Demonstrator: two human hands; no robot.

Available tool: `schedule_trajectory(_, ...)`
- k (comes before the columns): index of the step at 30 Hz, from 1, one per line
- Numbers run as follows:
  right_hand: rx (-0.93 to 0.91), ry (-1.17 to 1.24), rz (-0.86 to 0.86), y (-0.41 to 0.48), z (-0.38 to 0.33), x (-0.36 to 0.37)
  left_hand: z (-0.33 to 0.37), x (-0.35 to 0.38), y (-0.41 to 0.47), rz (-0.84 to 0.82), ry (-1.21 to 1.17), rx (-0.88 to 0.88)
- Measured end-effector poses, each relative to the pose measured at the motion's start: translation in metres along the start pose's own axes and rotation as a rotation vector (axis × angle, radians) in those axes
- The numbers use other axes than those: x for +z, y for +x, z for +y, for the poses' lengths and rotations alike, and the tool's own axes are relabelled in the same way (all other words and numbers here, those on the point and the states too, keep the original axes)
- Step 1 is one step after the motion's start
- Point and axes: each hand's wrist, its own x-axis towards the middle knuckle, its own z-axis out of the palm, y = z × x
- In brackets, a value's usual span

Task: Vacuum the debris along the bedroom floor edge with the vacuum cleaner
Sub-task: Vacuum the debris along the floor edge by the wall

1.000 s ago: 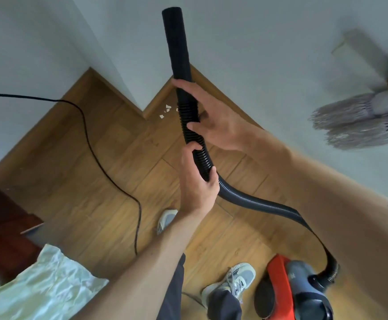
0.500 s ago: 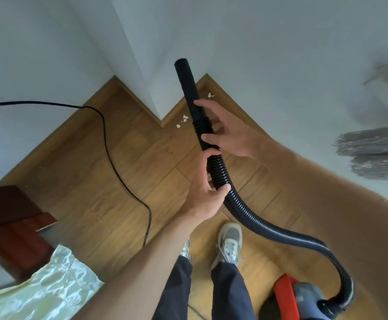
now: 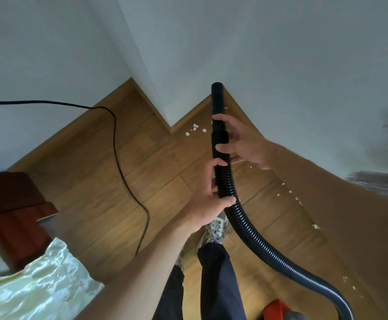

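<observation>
The left hand (image 3: pixel 208 200) and right hand (image 3: pixel 246 144) are clamping the hose (image 3: pixel 253 229), aiming; the nozzle (image 3: pixel 217 100) likely needs lowering onto the scraps (image 3: pixel 195 127).

Home bedroom: wood-plank floor (image 3: pixel 91 195), white walls (image 3: pixel 280 42), reddish wooden furniture (image 3: pixel 15 204), cream satin sheet (image 3: pixel 38 287).

Wooden floor (image 3: pixel 91 204), black cable (image 3: pixel 122 175) lying across, white debris scraps (image 3: pixel 195 126) beside the skirting (image 3: pixel 189 117)

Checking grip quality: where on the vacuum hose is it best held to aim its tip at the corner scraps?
At the stiff collar where the rigid nozzle meets the ribbed hose, wrapped from the right side as the right hand does. The ribs below, where the left hand grips, flex and likely steer the tip less well.
</observation>
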Motion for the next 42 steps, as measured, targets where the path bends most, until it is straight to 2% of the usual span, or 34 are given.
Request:
schedule_trajectory(7,0.040,-0.052,-0.006,0.017,0.011,-0.008,-0.007,0.029,0.022,0.270,-0.030,0.081)
schedule_trajectory(11,0.083,-0.072,-0.031,0.025,0.016,-0.014,-0.007,0.037,0.030,0.322,0.001,0.069)
schedule_trajectory(15,0.159,-0.132,-0.084,0.033,0.021,-0.025,-0.005,0.032,0.036,0.230,0.033,0.009)
schedule_trajectory(18,0.197,-0.075,-0.132,0.036,0.026,-0.032,-0.004,0.028,0.036,0.178,0.018,-0.026)
schedule_trajectory(22,0.213,0.038,-0.161,0.039,0.032,-0.034,-0.006,0.028,0.040,0.248,0.045,-0.037)
schedule_trajectory(25,0.234,0.052,-0.182,0.042,0.042,-0.029,-0.004,0.030,0.046,0.289,-0.028,-0.003)
schedule_trajectory(28,0.177,0.099,-0.131,0.044,0.050,-0.024,-0.002,0.027,0.055,0.275,-0.010,0.021)
schedule_trajectory(32,0.102,0.096,-0.099,0.051,0.057,-0.024,-0.008,0.023,0.066,0.228,0.085,-0.038)
schedule_trajectory(37,0.178,0.025,-0.125,0.062,0.066,-0.030,-0.019,0.016,0.075,0.188,0.066,-0.149)
schedule_trajectory(42,0.286,0.065,-0.146,0.075,0.081,-0.037,-0.026,0.004,0.077,0.050,0.068,-0.245)
